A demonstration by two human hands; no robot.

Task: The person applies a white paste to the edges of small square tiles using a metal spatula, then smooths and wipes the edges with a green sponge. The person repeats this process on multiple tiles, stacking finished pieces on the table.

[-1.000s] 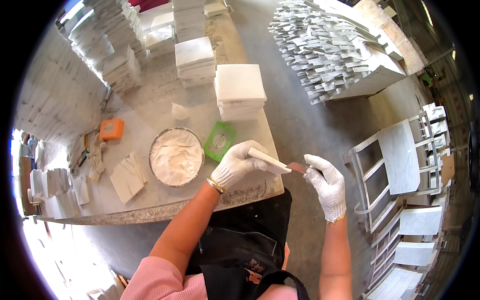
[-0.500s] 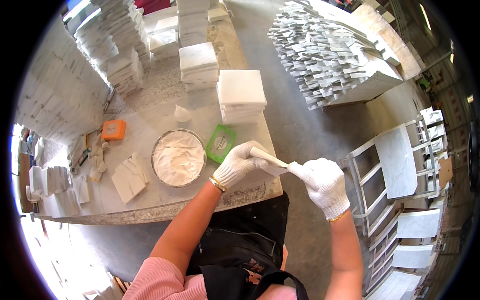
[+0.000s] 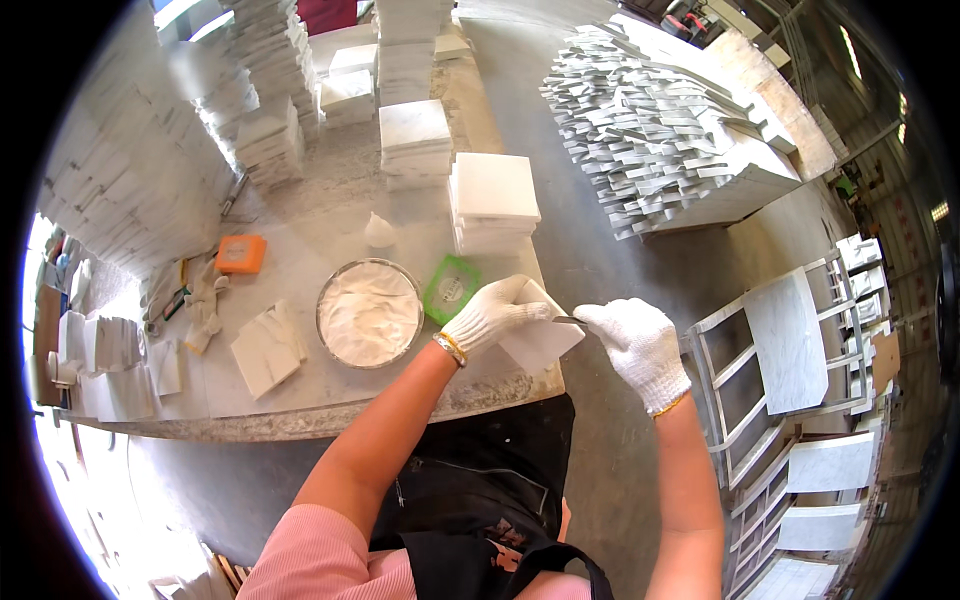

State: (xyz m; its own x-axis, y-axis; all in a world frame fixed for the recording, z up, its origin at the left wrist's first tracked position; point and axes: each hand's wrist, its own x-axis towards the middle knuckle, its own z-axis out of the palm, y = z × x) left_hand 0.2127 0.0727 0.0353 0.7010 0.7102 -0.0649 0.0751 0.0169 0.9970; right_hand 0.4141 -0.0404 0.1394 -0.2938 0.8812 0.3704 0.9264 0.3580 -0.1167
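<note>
My left hand (image 3: 492, 314), in a white knit glove, is closed on a square white stone tile (image 3: 545, 345), held tilted over the table's right corner. In my gloved right hand (image 3: 638, 350), fingers closed, is a thin dark blade-like tool (image 3: 569, 320). Its tip lies against the tile's edge beside my left fingertips; the rest is hidden in the glove. Left of the tile are a green plastic box (image 3: 452, 288) and a round metal bowl (image 3: 370, 366) filled with white paste (image 3: 368, 312).
Stacked white tiles (image 3: 495, 187) stand near the table's right edge, with taller stacks behind. An orange box (image 3: 241, 254), loose gloves (image 3: 205, 305) and veined tiles (image 3: 268, 350) lie to the left. Right of the table, stone strips (image 3: 650, 130) form a pile beyond a rack with a slab (image 3: 793, 340).
The tile has turned so that more of its flat face shows. My right hand has shifted slightly, and more of the dark tool is visible at the tile's edge. The view has moved a little.
</note>
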